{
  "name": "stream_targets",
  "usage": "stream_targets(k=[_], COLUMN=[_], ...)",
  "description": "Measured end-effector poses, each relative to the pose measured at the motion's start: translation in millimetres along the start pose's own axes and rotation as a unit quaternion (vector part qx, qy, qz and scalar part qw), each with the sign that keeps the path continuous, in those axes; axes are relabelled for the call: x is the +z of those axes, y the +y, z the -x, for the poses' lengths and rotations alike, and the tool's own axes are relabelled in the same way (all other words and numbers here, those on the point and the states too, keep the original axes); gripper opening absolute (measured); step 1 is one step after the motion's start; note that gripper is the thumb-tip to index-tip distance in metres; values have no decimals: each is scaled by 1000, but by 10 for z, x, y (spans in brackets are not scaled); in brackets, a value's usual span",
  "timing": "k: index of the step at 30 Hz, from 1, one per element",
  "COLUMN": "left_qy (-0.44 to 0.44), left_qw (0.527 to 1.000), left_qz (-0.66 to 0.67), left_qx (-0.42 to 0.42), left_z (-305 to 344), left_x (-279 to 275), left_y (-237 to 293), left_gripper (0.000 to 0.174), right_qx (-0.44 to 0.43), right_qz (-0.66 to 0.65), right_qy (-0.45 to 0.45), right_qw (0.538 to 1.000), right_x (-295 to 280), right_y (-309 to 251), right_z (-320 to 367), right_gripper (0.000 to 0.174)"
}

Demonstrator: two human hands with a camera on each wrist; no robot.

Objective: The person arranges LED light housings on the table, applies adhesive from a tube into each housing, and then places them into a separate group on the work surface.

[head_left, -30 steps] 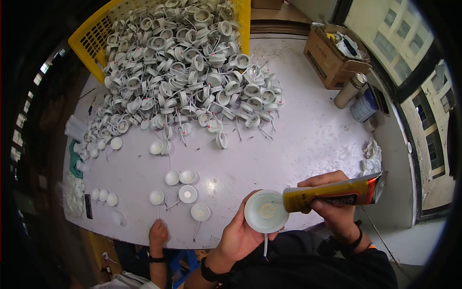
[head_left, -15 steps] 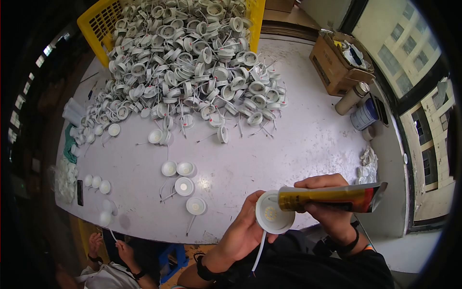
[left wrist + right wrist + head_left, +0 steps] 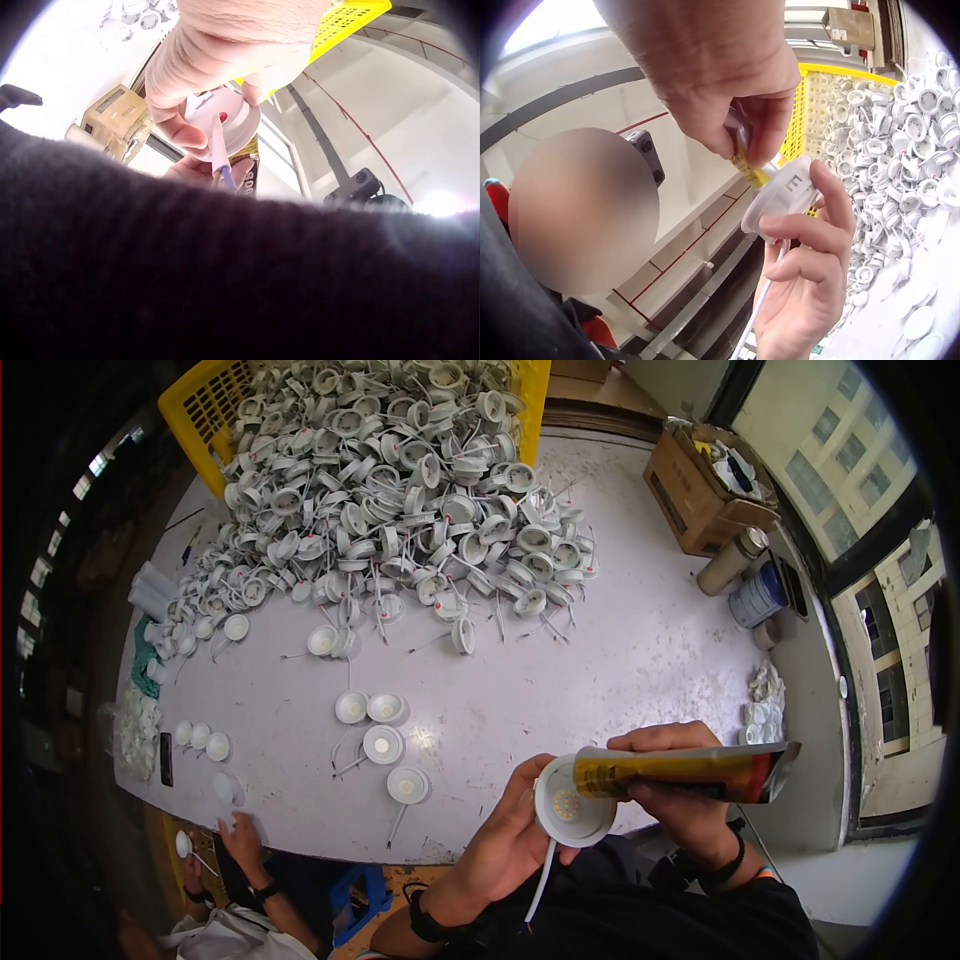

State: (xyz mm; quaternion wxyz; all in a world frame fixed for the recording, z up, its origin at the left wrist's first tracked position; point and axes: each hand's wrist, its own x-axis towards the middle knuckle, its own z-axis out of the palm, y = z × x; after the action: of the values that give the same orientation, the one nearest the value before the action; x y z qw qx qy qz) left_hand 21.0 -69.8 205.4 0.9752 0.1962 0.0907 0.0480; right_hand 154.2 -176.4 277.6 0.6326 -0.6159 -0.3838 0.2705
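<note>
My left hand (image 3: 505,840) holds a small white LED downlight (image 3: 588,828) by its rim, its dish side up with a ring of yellowish LED dots inside. A white cable (image 3: 540,885) hangs from its back; the left wrist view shows a red spot (image 3: 223,117) where the cable comes out. My right hand (image 3: 690,815) grips a yellow, black and red squeeze tube (image 3: 700,773), thumb and fingers around its body. The tube lies nearly level, its front end over the downlight's dish, hiding part of it. In the right wrist view the tube's yellow end (image 3: 757,176) meets the dish side.
A large heap of downlights (image 3: 400,510) spills from a yellow crate (image 3: 195,435). Several separate downlights (image 3: 383,745) lie on the white table (image 3: 560,690). At right stand a cardboard box (image 3: 690,490), a flask (image 3: 733,563) and a can (image 3: 757,598). Another person's hand (image 3: 240,845) is at left.
My hands shift slightly right, the downlight tilting and its cable swinging left, with the tube kept over the dish. The other person at left lifts a downlight off to the side.
</note>
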Motion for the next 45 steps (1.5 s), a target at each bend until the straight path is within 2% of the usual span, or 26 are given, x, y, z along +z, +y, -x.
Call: stream_targets(k=[3,5,7,12,14,15,17,21,24,26,27,32,35,39,42,44,45], left_qy=[1,4,6,67,74,82,78,67,39,44,50,19,-16,-21,15,-57,-55], left_qw=[1000,1000,1000,996,994,991,991,990,995,995,994,998,998,999,998,991,991], left_qz=[-1,2,3,-35,-53,-66,-76,-87,-42,-35,-25,-6,4,25,50,114,114], left_qx=[0,6,11,44,59,79,83,86,79,85,93,68,59,43,43,27,36], left_z=[-15,-8,2,37,49,55,57,43,37,34,32,21,5,7,19,29,41], left_x=[19,11,1,13,18,19,24,5,-10,-3,0,-36,-67,-151,-201,-253,-257], left_y=[2,4,14,77,87,94,96,94,92,57,42,15,2,-10,-46,-37,-11], left_gripper=[41,43,44,49,48,47,47,45,42,43,44,46,49,49,46,44,44], right_qx=[11,-29,-28,-36,6,5,59,38,70,154,161,124,-2,5,24,46,68], right_qz=[-12,70,80,150,190,188,152,169,115,10,-28,-138,-94,-103,-129,-171,-214], right_qy=[-12,-24,-18,-6,-25,-17,-60,-102,-125,-93,-104,-74,-19,18,42,49,61], right_qw=[1000,997,996,988,981,982,985,980,983,984,981,980,995,995,991,983,973], right_x=[-8,-28,-42,-68,-85,-99,-135,-190,-163,-118,-89,78,133,142,142,89,73], right_y=[-11,-2,-15,-107,-187,-225,-290,-341,-357,-318,-316,-114,45,117,121,96,93], right_z=[3,-8,-13,-24,-20,-16,-6,-12,-4,13,-6,-4,-31,-61,-56,-60,-71], right_gripper=[30,30,30,27,26,26,28,31,27,22,23,23,26,25,24,24,24])
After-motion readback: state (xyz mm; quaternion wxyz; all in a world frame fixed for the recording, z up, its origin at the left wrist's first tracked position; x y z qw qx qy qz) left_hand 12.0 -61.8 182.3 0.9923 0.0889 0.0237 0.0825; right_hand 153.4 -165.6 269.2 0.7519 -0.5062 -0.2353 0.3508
